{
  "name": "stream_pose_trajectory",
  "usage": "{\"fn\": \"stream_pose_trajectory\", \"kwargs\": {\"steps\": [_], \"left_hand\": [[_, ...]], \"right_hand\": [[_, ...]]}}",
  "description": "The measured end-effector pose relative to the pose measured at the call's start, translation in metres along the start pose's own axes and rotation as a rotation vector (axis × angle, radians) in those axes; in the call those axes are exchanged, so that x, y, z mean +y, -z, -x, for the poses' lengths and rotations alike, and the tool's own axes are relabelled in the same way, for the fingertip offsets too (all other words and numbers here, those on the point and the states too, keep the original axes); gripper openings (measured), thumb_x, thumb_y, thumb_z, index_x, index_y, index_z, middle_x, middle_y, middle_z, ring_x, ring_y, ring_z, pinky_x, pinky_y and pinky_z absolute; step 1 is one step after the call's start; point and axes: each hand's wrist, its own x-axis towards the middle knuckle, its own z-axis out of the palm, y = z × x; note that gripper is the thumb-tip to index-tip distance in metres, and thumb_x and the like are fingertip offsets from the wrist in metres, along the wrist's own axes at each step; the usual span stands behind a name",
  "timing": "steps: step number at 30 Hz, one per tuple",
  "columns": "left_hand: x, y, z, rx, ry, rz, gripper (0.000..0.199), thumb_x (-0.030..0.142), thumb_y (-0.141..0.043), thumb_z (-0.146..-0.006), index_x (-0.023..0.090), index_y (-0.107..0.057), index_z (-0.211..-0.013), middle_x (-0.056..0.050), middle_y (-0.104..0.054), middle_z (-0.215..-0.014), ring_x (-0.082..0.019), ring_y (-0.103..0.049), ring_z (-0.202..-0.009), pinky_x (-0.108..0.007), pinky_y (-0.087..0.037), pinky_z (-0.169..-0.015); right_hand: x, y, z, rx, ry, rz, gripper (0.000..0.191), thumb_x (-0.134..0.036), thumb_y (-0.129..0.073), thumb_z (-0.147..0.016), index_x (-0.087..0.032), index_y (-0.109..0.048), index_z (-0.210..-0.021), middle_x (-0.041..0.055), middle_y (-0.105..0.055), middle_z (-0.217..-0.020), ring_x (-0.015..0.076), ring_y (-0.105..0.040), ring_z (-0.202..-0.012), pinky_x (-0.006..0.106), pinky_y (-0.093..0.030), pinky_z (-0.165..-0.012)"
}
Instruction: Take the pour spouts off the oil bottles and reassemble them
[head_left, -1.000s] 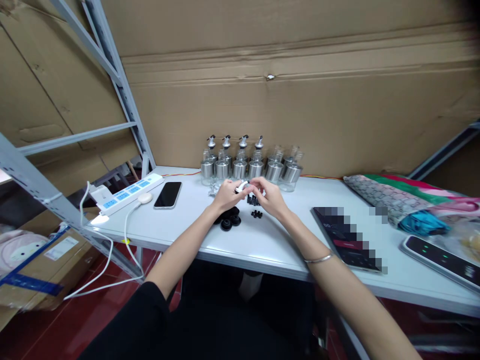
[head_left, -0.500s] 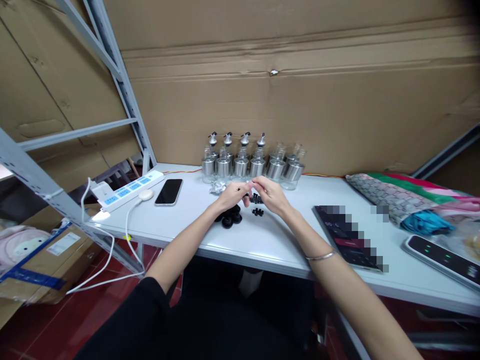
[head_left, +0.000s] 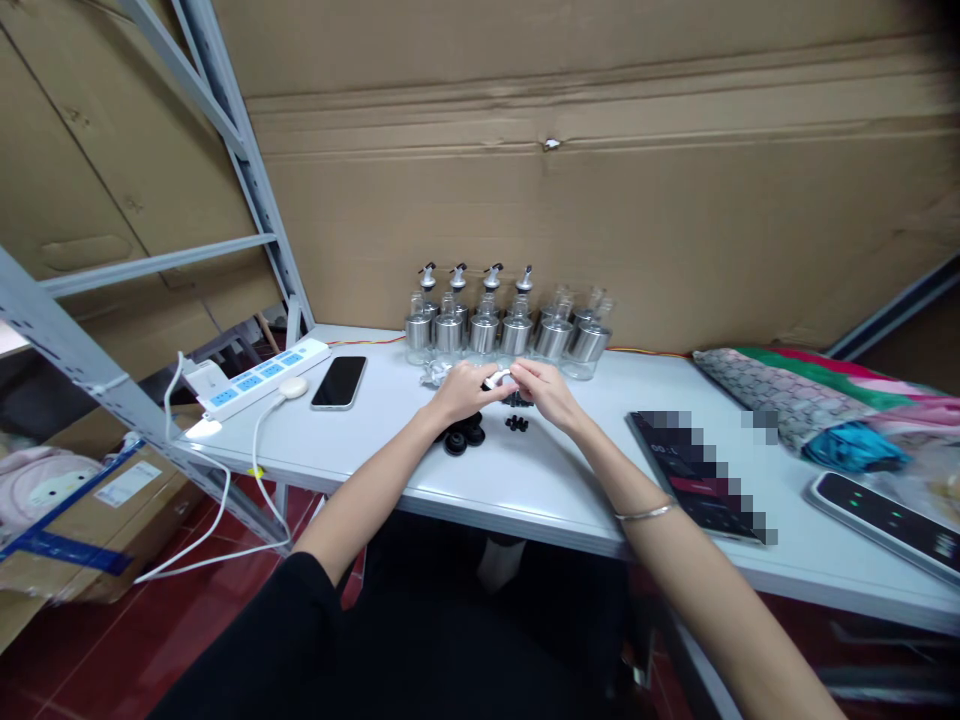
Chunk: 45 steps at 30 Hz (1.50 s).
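Observation:
My left hand [head_left: 459,392] is closed on a small silver-white pourer part [head_left: 496,379], gripped between thumb and fingers. My right hand [head_left: 550,392] pinches at the same part from the other side; the fingertips hide its finer shape. Below my left hand lie several round black stoppers [head_left: 455,441], partly covered by it. Small black pieces [head_left: 517,424] form a little group between my wrists, with more of them [head_left: 519,399] just behind. A heap of shiny silver parts [head_left: 436,374] sits beyond my left hand.
Glass bottles with steel sleeves [head_left: 517,329] stand in rows at the back; several rear ones carry silver pourers [head_left: 493,276]. On the left are a phone [head_left: 339,383] and a power strip [head_left: 270,375]. A tablet [head_left: 694,470] and a bagged cloth [head_left: 795,400] lie right.
My fingertips have drawn slightly apart, and the silver-white part now shows between them. My left hand's fingers have changed their hold. The bottles and loose parts stay in place.

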Motion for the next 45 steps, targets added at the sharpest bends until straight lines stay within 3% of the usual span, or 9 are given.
{"fn": "stream_pose_trajectory", "kwargs": {"steps": [9, 17, 23, 27, 34, 45], "left_hand": [[-0.004, 0.0, 0.0, 0.028, -0.044, -0.097, 0.028, 0.04, -0.054, -0.086, 0.019, -0.051, -0.068, 0.002, -0.059, -0.066, -0.015, -0.056, -0.067, -0.027, -0.036, -0.072], [-0.007, -0.001, 0.001, 0.038, -0.066, -0.098, 0.026, 0.039, -0.053, -0.086, 0.019, -0.053, -0.069, 0.002, -0.058, -0.064, -0.013, -0.053, -0.062, -0.025, -0.035, -0.064], [-0.007, -0.001, 0.002, 0.036, -0.068, -0.099, 0.027, 0.039, -0.052, -0.085, 0.019, -0.055, -0.067, 0.002, -0.057, -0.062, -0.014, -0.052, -0.061, -0.025, -0.033, -0.06], [-0.006, -0.001, 0.002, 0.035, -0.069, -0.096, 0.026, 0.038, -0.052, -0.085, 0.019, -0.054, -0.067, 0.002, -0.057, -0.062, -0.013, -0.051, -0.06, -0.024, -0.032, -0.06], [-0.006, -0.002, 0.002, 0.03, -0.062, -0.107, 0.025, 0.037, -0.052, -0.084, 0.019, -0.054, -0.067, 0.001, -0.056, -0.061, -0.014, -0.051, -0.061, -0.024, -0.032, -0.059], [-0.005, -0.001, 0.002, 0.023, -0.064, -0.117, 0.025, 0.037, -0.052, -0.084, 0.019, -0.053, -0.067, 0.002, -0.055, -0.06, -0.014, -0.051, -0.06, -0.024, -0.031, -0.059]], "right_hand": [[0.013, 0.027, 0.001, -0.209, -0.165, -0.062, 0.022, -0.034, -0.056, -0.09, -0.012, -0.061, -0.087, -0.0041, -0.056, -0.065, 0.0081, -0.054, -0.056, 0.024, -0.048, -0.056], [0.016, 0.03, 0.003, -0.362, -0.21, 0.031, 0.023, -0.035, -0.058, -0.088, -0.012, -0.063, -0.086, -0.0044, -0.057, -0.063, 0.008, -0.053, -0.053, 0.024, -0.047, -0.056], [0.018, 0.037, 0.002, -0.452, -0.196, 0.114, 0.023, -0.035, -0.07, -0.072, -0.014, -0.07, -0.081, -0.0014, -0.064, -0.063, 0.0086, -0.051, -0.052, 0.025, -0.043, -0.055], [0.02, 0.037, 0.002, -0.49, -0.189, 0.144, 0.023, -0.035, -0.069, -0.071, -0.015, -0.073, -0.081, 0.0004, -0.067, -0.065, 0.01, -0.052, -0.055, 0.026, -0.043, -0.056], [0.023, 0.038, 0.002, -0.524, -0.165, 0.214, 0.021, -0.033, -0.062, -0.085, -0.013, -0.065, -0.083, -0.0008, -0.064, -0.074, 0.0109, -0.058, -0.065, 0.029, -0.049, -0.065], [0.029, 0.036, 0.001, -0.545, -0.177, 0.297, 0.02, -0.032, -0.058, -0.088, -0.012, -0.062, -0.087, -0.0001, -0.063, -0.08, 0.0113, -0.06, -0.069, 0.028, -0.051, -0.065]]}}
